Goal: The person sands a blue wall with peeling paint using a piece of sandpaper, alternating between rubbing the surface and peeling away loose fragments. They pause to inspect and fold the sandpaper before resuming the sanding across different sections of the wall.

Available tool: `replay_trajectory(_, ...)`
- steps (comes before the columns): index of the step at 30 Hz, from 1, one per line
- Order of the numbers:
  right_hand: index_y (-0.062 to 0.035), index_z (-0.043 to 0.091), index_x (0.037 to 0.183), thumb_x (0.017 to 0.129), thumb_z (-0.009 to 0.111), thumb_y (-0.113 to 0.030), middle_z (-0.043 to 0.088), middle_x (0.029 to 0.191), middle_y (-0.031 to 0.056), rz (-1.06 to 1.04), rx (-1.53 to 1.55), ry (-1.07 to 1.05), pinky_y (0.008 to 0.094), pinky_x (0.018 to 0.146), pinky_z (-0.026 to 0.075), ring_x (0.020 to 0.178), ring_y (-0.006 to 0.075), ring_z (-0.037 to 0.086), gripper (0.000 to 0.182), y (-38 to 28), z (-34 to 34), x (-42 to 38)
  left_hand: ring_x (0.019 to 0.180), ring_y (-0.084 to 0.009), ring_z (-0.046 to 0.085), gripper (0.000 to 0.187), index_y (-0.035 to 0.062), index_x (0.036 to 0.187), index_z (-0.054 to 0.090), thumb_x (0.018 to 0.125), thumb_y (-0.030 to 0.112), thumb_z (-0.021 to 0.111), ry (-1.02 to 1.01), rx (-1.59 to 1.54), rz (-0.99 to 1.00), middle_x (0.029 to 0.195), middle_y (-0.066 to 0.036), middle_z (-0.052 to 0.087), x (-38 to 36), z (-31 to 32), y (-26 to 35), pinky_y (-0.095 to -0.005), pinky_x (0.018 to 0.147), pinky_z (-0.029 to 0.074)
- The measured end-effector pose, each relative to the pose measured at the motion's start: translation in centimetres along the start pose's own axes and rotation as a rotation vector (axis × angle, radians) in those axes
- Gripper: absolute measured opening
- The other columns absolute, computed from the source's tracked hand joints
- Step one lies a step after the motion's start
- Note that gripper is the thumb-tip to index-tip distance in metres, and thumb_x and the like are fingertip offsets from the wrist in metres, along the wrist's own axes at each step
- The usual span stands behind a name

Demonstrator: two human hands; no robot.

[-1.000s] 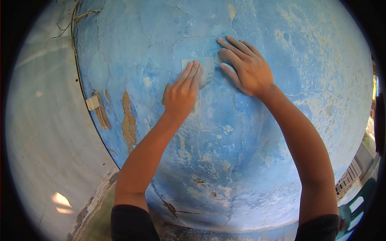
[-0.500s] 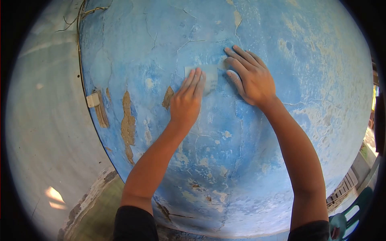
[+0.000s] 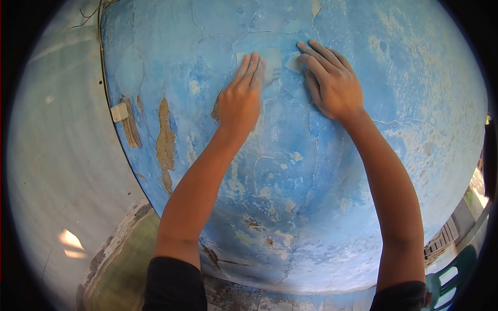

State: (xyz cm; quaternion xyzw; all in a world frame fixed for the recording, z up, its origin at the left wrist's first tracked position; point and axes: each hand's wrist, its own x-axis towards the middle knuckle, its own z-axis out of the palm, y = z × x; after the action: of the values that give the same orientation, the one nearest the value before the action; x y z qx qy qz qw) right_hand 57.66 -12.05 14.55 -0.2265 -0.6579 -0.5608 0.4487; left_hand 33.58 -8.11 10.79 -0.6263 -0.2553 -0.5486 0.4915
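Two hands lie against the wall, apart from each other, and neither is closed into a grip. Our left hand (image 3: 241,96) is flat, its fingers close together, pressing a thin pale sheet of paper (image 3: 271,65) to the blue wall (image 3: 290,135). Our right hand (image 3: 337,85) rests to the right of the sheet, fingers slightly fanned; a pale patch shows by its fingertips, and we cannot tell whether something lies under them.

Since half a second ago, our left hand and the sheet have slid up the wall, nearer the crack (image 3: 251,32) above. We take this as one stroke of the paper over the paint, now bearing on a higher strip. The hand now hides part of a small brown chip (image 3: 215,109) that stood clear of it. Our right hand has stayed at nearly the same spot, its thumb drawn closer to the fingers.

Farther left we see a long bare patch (image 3: 165,142), then a strip of wood (image 3: 132,129) with a white box (image 3: 120,111) beside it. At the lower right edge is a green chair (image 3: 456,274).
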Motion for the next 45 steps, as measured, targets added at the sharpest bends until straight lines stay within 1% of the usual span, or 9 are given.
replay_trajectory(4, -0.0109, 0.066, 0.127, 0.095, 0.070, -0.013, 0.064, 0.157, 0.0060, -0.009, 0.010, -0.021, 0.0487, 0.125, 0.045, 0.150, 0.0301, 0.055, 0.032, 0.5, 0.1, 0.0, 0.144, -0.0326, 0.063, 0.043, -0.0024, 0.139, 0.070, 0.095, -0.004, 0.067, 0.021, 0.038, -0.087, 0.149, -0.019, 0.069, -1.6, 0.3, 2.2, -0.0418, 0.110, 0.061)
replay_trajectory(7, -0.0109, 0.066, 0.129, 0.093, 0.071, -0.013, 0.062, 0.159, 0.0063, -0.025, -0.011, -0.038, 0.0487, 0.125, 0.043, 0.150, 0.0299, 0.054, 0.037, 0.3, 0.0, 0.4, 0.146, -0.0313, 0.061, 0.055, 0.0003, 0.147, 0.066, 0.093, -0.009, 0.067, -0.021, 0.055, 0.140, 0.154, -0.019, 0.065, -5.2, -0.1, 1.8, -0.0375, 0.096, 0.066)
replay_trajectory(10, -0.0100, 0.065, 0.130, 0.092, 0.071, -0.013, 0.062, 0.159, 0.0067, 0.025, -0.031, -0.067, 0.0479, 0.124, 0.043, 0.148, 0.0313, 0.056, 0.038, -0.4, 0.0, 1.0, 0.146, -0.0314, 0.061, 0.057, 0.0002, 0.149, 0.064, 0.093, -0.009, 0.066, -0.033, 0.048, 0.225, 0.156, -0.018, 0.064, -3.1, -0.1, -0.2, -0.0371, 0.096, 0.066)
replay_trajectory(16, -0.0084, 0.066, 0.142, 0.097, 0.068, -0.016, 0.065, 0.156, 0.0056, 0.121, -0.023, -0.007, 0.0468, 0.121, 0.044, 0.143, 0.0303, 0.059, 0.046, -1.3, 0.1, 1.1, 0.147, -0.0289, 0.061, 0.055, 0.0012, 0.146, 0.067, 0.091, -0.008, 0.068, 0.034, 0.080, -0.110, 0.157, -0.018, 0.063, 0.9, 0.3, 0.3, -0.0350, 0.094, 0.066)
replay_trajectory(22, -0.0088, 0.067, 0.144, 0.099, 0.069, -0.019, 0.064, 0.157, 0.0042, 0.099, -0.057, 0.008, 0.0465, 0.120, 0.045, 0.144, 0.0289, 0.058, 0.046, -1.0, 0.2, 0.6, 0.142, -0.0311, 0.065, 0.041, -0.0013, 0.138, 0.071, 0.097, 0.000, 0.067, 0.004, 0.047, 0.092, 0.147, -0.019, 0.070, -2.6, 0.4, 0.6, -0.0375, 0.106, 0.062)
replay_trajectory(30, -0.0280, 0.055, 0.163, 0.112, 0.055, -0.041, 0.043, 0.175, 0.0036, 0.079, -0.192, -0.117, 0.0472, 0.135, 0.030, 0.162, 0.0261, 0.038, 0.052, -0.3, 1.1, 2.7, 0.145, -0.0315, 0.061, 0.043, 0.0012, 0.140, 0.071, 0.098, 0.008, 0.072, 0.101, -0.037, -0.113, 0.154, -0.018, 0.065, 0.4, 1.5, 2.3, -0.0427, 0.110, 0.059)
replay_trajectory(37, -0.0295, 0.055, 0.163, 0.113, 0.053, -0.045, 0.045, 0.174, 0.0034, 0.061, -0.217, -0.112, 0.0468, 0.135, 0.030, 0.162, 0.0267, 0.039, 0.052, -0.6, 1.1, 1.7, 0.143, -0.0329, 0.063, 0.042, 0.0008, 0.142, 0.071, 0.102, 0.014, 0.073, -0.009, -0.034, 0.091, 0.152, -0.019, 0.066, -2.7, 0.3, 0.9, -0.0433, 0.111, 0.058)
replay_trajectory(41, -0.0299, 0.056, 0.163, 0.112, 0.054, -0.051, 0.045, 0.174, 0.0036, 0.059, -0.232, -0.107, 0.0471, 0.136, 0.029, 0.162, 0.0268, 0.039, 0.055, -0.5, 1.1, 2.1, 0.141, -0.0322, 0.065, 0.041, 0.0023, 0.140, 0.072, 0.100, 0.011, 0.074, 0.043, -0.070, -0.037, 0.150, -0.018, 0.068, 1.1, 0.8, -0.3, -0.0435, 0.110, 0.059)
replay_trajectory(45, -0.0297, 0.056, 0.163, 0.110, 0.055, -0.056, 0.045, 0.174, 0.0039, 0.065, -0.202, -0.115, 0.0476, 0.135, 0.029, 0.162, 0.0267, 0.038, 0.059, -0.7, 0.9, 2.0, 0.140, -0.0316, 0.066, 0.040, 0.0031, 0.140, 0.073, 0.101, 0.010, 0.073, 0.104, -0.036, -0.111, 0.149, -0.018, 0.069, -2.1, 1.5, 3.0, -0.0401, 0.108, 0.060)
